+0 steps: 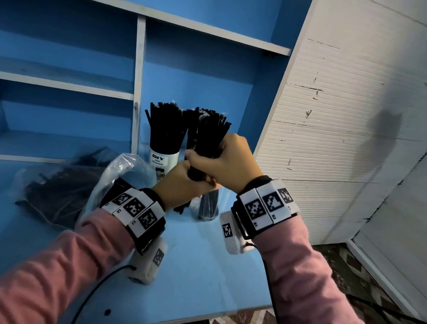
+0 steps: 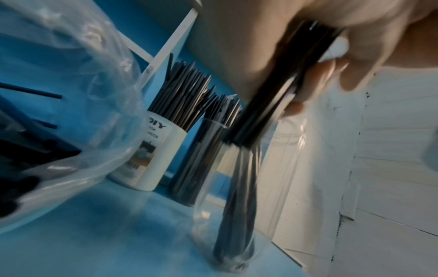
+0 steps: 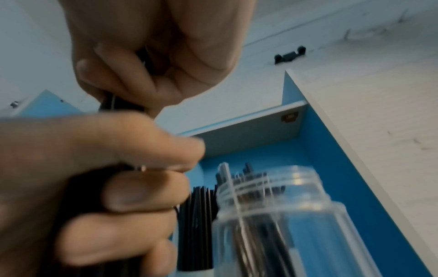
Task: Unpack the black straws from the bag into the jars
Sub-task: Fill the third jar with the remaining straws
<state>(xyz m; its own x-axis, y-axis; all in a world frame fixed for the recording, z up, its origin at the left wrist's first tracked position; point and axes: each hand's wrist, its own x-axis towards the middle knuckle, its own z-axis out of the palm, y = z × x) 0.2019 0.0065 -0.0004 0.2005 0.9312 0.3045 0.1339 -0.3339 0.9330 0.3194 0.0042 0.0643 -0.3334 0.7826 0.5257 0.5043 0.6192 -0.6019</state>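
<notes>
Both hands clench one bundle of black straws, held upright above the desk. Right hand wraps the bundle higher up, left hand fists it directly below, the two touching. Bundle's lower ends hang out under the left fist, over the clear jar, which already holds some straws. Behind the grip: white DIY jar packed with straws. Left of the grip: clear plastic bag with more straws, lying on the desk.
</notes>
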